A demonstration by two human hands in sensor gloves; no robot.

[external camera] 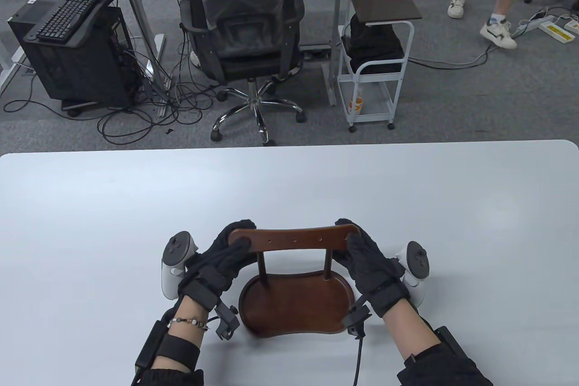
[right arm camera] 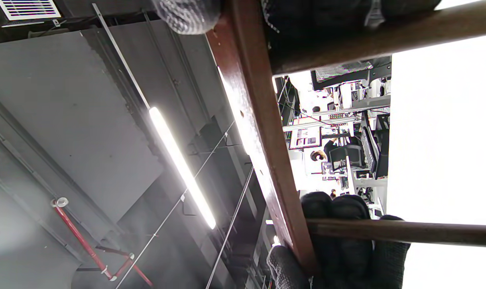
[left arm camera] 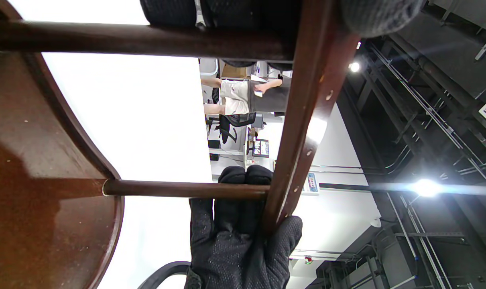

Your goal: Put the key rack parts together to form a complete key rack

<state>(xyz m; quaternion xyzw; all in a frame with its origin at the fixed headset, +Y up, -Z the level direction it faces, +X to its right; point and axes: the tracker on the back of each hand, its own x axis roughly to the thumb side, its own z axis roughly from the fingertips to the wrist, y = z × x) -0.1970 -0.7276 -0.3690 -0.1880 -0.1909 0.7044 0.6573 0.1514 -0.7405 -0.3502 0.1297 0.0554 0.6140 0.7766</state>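
A dark wooden key rack stands near the table's front edge. Its kidney-shaped tray base (external camera: 294, 309) carries two thin posts (external camera: 261, 266) that hold up a curved top bar (external camera: 294, 237) with several small holes. My left hand (external camera: 228, 254) grips the bar's left end. My right hand (external camera: 362, 252) grips its right end. In the left wrist view the bar (left arm camera: 303, 120) runs past both posts (left arm camera: 178, 189), with the right hand's glove (left arm camera: 243, 241) at the far end and the tray (left arm camera: 34, 160) on the left. The right wrist view shows the bar (right arm camera: 263, 140) and the left hand's glove (right arm camera: 347, 249).
The white table (external camera: 135, 205) stretches around the rack. Beyond its far edge are an office chair (external camera: 246, 33), a white cart (external camera: 375, 55), a computer tower (external camera: 77, 51) and floor cables.
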